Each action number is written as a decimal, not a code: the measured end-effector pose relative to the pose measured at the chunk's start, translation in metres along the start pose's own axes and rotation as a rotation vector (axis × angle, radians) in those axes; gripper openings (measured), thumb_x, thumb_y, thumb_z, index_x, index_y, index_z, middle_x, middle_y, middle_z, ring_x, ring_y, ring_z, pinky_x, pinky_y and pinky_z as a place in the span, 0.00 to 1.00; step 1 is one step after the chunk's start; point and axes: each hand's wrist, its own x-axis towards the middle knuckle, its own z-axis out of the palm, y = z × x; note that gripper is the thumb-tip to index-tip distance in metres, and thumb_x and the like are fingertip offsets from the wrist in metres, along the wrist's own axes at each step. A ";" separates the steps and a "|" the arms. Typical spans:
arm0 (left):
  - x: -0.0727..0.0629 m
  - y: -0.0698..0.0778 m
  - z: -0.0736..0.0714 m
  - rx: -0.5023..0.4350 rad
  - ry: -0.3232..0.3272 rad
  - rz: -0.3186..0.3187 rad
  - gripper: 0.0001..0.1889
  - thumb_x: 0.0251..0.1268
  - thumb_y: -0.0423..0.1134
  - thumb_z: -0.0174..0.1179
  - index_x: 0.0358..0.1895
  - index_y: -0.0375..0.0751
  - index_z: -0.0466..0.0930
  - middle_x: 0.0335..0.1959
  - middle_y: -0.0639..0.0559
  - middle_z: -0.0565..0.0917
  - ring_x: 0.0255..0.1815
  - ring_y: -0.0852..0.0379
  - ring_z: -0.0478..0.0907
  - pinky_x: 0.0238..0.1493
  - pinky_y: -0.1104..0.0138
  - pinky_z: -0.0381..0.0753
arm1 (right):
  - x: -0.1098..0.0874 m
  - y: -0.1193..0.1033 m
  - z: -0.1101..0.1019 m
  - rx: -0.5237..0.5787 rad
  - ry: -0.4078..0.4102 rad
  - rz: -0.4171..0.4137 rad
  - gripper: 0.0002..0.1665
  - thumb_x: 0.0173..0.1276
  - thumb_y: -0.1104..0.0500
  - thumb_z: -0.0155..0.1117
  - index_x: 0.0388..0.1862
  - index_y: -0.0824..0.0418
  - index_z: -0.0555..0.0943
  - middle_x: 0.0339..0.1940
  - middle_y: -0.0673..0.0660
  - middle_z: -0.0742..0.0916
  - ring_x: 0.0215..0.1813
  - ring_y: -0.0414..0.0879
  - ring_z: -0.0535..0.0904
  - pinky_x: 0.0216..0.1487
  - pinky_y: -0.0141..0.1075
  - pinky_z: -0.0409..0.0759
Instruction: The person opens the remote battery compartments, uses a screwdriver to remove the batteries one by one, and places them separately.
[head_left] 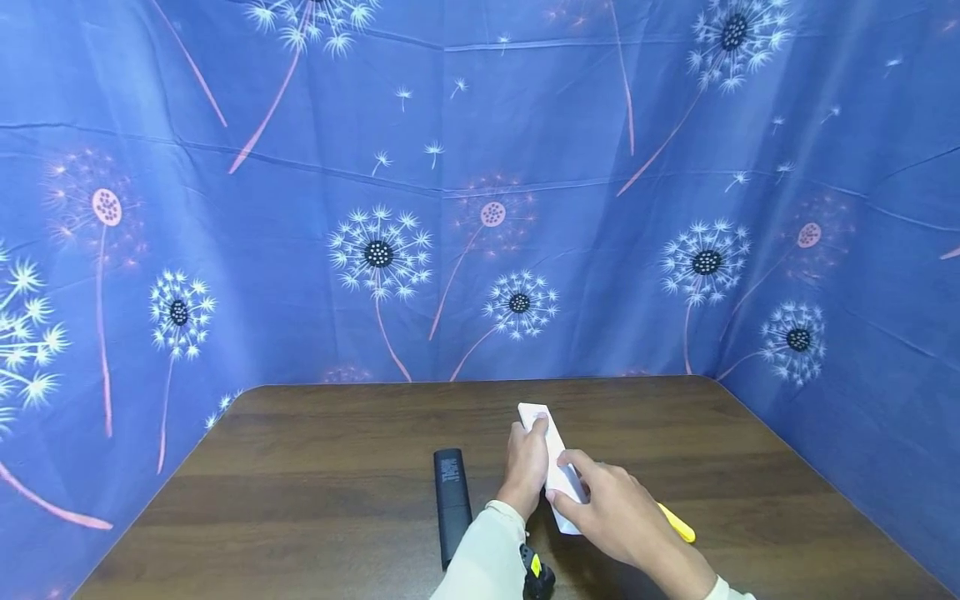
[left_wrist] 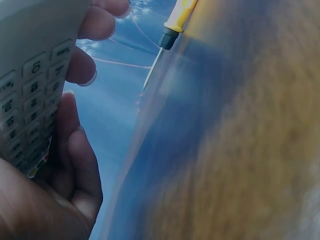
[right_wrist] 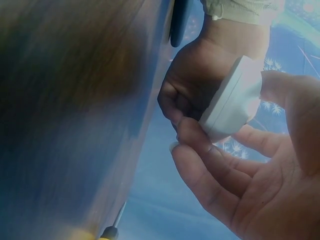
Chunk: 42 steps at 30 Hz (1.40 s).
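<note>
Probably, the left hand [head_left: 527, 462], fingers gripping the white remote [head_left: 559, 480], needed steadiness while the right hand [head_left: 613, 510] pinched its nearer end.

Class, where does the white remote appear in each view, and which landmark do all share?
Head: white remote low, right of centre.
Left wrist: white remote upper left, keys showing.
Right wrist: white remote right of centre, mid-height.
Shared landmark: yellow screwdriver, partly visible in all three.

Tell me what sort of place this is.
Probably a small curtained-off workspace; the wider room is out of view. Blue dandelion-print fabric hangs behind and beside a wooden table, with a yellow-handled screwdriver on it.
</note>
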 end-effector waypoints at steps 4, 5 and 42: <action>0.000 0.001 0.001 0.003 -0.005 -0.011 0.27 0.75 0.56 0.48 0.60 0.34 0.66 0.41 0.46 0.71 0.40 0.51 0.73 0.39 0.63 0.74 | 0.000 -0.001 -0.001 -0.001 0.001 0.006 0.24 0.64 0.46 0.72 0.55 0.53 0.80 0.26 0.42 0.82 0.27 0.33 0.74 0.28 0.33 0.74; 0.000 0.001 0.001 0.003 -0.008 -0.015 0.27 0.76 0.56 0.47 0.60 0.34 0.65 0.41 0.46 0.71 0.40 0.51 0.73 0.39 0.63 0.74 | 0.000 -0.001 -0.002 0.000 0.002 0.009 0.24 0.64 0.47 0.72 0.56 0.54 0.80 0.26 0.42 0.82 0.27 0.33 0.75 0.28 0.33 0.75; -0.002 0.005 0.000 0.037 0.035 -0.026 0.22 0.74 0.54 0.48 0.51 0.36 0.69 0.37 0.47 0.71 0.35 0.52 0.73 0.36 0.64 0.74 | -0.001 -0.005 0.001 0.047 0.003 0.001 0.19 0.62 0.45 0.74 0.46 0.50 0.78 0.18 0.41 0.76 0.21 0.32 0.70 0.22 0.32 0.69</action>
